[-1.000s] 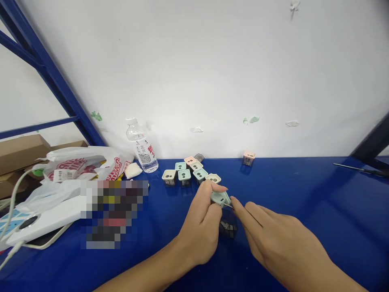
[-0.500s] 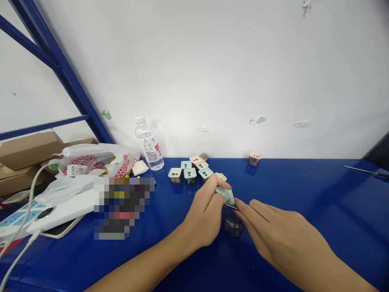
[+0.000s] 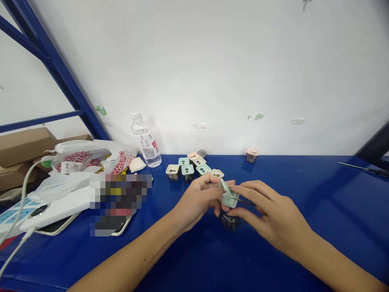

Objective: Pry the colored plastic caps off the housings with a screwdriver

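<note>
The left hand (image 3: pixel 199 200) has its fingers closed on a light green lid (image 3: pixel 230 199), which it holds tilted above the blue table (image 3: pixel 291 174), between the near and the far edge. The right hand (image 3: pixel 275 213) grips a thin metal tool (image 3: pixel 245 200), perhaps a screwdriver; its handle is hidden by the fingers. The tip of the tool meets the inside of the lid, and the right thumb is at the lid's lower rim. Below the hands is a dark clear box (image 3: pixel 230 222) with some light pieces inside, too small to tell.

In my judgement, the step in hand is fine work with the tool on a small part in this lid. The next move calls for a firm left hold and a tip kept well seated, because it could slip. Other small sharpeners (image 3: pixel 187 170) stand grouped toward the far edge.
</note>
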`<state>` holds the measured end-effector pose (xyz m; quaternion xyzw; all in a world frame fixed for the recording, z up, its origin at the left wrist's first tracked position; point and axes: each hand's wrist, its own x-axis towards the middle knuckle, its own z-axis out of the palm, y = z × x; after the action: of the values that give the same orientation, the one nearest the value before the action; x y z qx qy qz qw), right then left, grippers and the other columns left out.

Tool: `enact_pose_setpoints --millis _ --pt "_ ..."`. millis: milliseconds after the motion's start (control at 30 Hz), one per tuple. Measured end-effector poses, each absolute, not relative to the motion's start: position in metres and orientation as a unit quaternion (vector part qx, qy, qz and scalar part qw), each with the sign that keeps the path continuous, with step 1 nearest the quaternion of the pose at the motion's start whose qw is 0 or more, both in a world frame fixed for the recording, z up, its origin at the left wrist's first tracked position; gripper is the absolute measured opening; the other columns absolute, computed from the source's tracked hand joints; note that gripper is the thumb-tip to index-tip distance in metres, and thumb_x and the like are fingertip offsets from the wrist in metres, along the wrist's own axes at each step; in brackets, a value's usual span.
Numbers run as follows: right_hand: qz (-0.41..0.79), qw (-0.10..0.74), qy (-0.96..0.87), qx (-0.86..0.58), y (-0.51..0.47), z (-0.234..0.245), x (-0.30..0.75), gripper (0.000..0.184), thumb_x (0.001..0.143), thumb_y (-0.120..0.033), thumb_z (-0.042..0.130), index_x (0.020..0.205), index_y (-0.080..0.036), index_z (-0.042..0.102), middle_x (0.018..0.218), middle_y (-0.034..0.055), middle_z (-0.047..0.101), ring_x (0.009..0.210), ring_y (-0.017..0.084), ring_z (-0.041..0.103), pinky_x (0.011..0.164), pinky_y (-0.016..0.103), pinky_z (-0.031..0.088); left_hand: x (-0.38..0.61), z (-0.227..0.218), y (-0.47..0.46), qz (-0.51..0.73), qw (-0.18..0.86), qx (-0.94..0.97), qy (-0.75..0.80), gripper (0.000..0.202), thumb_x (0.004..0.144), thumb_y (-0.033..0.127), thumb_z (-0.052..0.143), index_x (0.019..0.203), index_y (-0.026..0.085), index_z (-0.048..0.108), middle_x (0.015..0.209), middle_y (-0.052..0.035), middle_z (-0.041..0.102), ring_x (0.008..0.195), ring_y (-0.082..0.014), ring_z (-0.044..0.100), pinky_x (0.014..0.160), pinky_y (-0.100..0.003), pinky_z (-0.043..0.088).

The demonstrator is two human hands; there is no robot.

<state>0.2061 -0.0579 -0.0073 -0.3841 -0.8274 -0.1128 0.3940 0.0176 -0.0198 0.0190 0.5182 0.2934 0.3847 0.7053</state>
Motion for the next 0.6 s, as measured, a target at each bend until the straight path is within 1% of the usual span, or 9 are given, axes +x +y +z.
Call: enact_pose_setpoints --millis 67,133,167,233,267,300,367,500,600 --pt "-0.135 0.398 -0.829 -0.37 -0.056 -0.009 0.21 0.018 0.095 -0.027 0.055 0.112 -0.022 0.057 0.106 0.0058 0.066 0.078 0.011 0.066 0.052 0.019 0.045 0.016 0.018 -0.019 0.374 0.692 0.544 0.292 0.034 0.066 0.03 0.08 0.077 0.014 0.052 0.07 -0.0017 0.064 0.054 -0.011 0.059 0.046 -0.02 0.045" --pt "-0.142 0.397 -0.837 -0.349 -0.055 -0.009 0.214 0.012 0.096 -0.021 0.051 0.106 -0.021 0.058 0.108 0.0055 0.068 0.08 0.011 0.068 0.057 0.019 0.047 0.015 0.018 -0.018 0.366 0.656 0.589 0.298 0.031 0.068 0.034 0.08 0.076 0.011 0.06 0.071 -0.0032 0.063 0.057 -0.0104 0.057 0.048 -0.02 0.045" --pt "-0.133 0.398 -0.84 -0.343 -0.054 -0.009 0.216 0.013 0.095 -0.018 0.049 0.103 -0.021 0.058 0.106 0.0045 0.07 0.076 0.011 0.067 0.057 0.019 0.046 0.014 0.019 -0.018 0.366 0.628 0.617 0.302 0.029 0.07 0.035 0.079 0.077 0.01 0.065 0.075 -0.0044 0.064 0.059 -0.0096 0.057 0.049 -0.019 0.045" --pt "-0.085 0.409 -0.838 -0.352 -0.055 -0.008 0.218 0.015 0.093 -0.014 0.047 0.098 -0.022 0.059 0.086 0.0005 0.071 0.059 0.009 0.062 0.051 0.019 0.043 0.012 0.02 -0.019 0.37 0.567 0.665 0.315 0.026 0.072 0.035 0.077 0.078 0.01 0.071 0.082 -0.0046 0.062 0.062 -0.0079 0.055 0.053 -0.019 0.045" --pt "-0.046 0.421 -0.827 -0.369 -0.055 -0.007 0.219 0.014 0.092 -0.014 0.048 0.096 -0.022 0.059 0.072 -0.0019 0.066 0.051 0.008 0.056 0.047 0.019 0.039 0.011 0.02 -0.019 0.367 0.546 0.68 0.322 0.025 0.073 0.035 0.077 0.079 0.011 0.073 0.082 -0.004 0.06 0.062 -0.0074 0.054 0.053 -0.019 0.045" --pt "0.004 0.437 -0.81 -0.39 -0.055 -0.006 0.219 0.011 0.092 -0.017 0.05 0.094 -0.022 0.059 0.06 -0.0041 0.059 0.045 0.008 0.049 0.044 0.02 0.036 0.009 0.021 -0.02 0.363 0.539 0.687 0.326 0.025 0.075 0.036 0.075 0.079 0.011 0.074 0.08 -0.0032 0.059 0.061 -0.0072 0.053 0.053 -0.019 0.045" --pt "0.127 0.472 -0.762 -0.424 -0.053 -0.006 0.218 0.005 0.091 -0.027 0.056 0.091 -0.022 0.057 0.053 -0.0061 0.047 0.041 0.008 0.039 0.039 0.02 0.03 0.007 0.021 -0.02 0.349 0.556 0.68 0.327 0.026 0.077 0.037 0.073 0.082 0.012 0.073 0.075 -0.0022 0.058 0.058 -0.0073 0.053 0.052 -0.02 0.045" --pt "0.37 0.501 -0.665 -0.413 -0.046 -0.009 0.22 0.026 0.088 -0.044 0.062 0.088 -0.021 0.049 0.058 -0.0071 0.045 0.037 0.004 0.031 0.034 0.018 0.024 0.002 0.018 -0.018 0.325 0.591 0.67 0.311 0.024 0.076 0.034 0.074 0.083 0.012 0.07 0.069 -0.0016 0.061 0.059 -0.0079 0.055 0.056 -0.02 0.046" --pt "0.428 0.502 -0.633 -0.405 -0.041 -0.011 0.224 0.029 0.087 -0.048 0.062 0.091 -0.022 0.048 0.057 -0.0082 0.043 0.033 0.003 0.029 0.031 0.017 0.021 -0.003 0.016 -0.013 0.283 0.575 0.705 0.303 0.025 0.081 0.036 0.07 0.086 0.012 0.068 0.07 -0.0012 0.06 0.06 -0.0091 0.056 0.057 -0.021 0.046"
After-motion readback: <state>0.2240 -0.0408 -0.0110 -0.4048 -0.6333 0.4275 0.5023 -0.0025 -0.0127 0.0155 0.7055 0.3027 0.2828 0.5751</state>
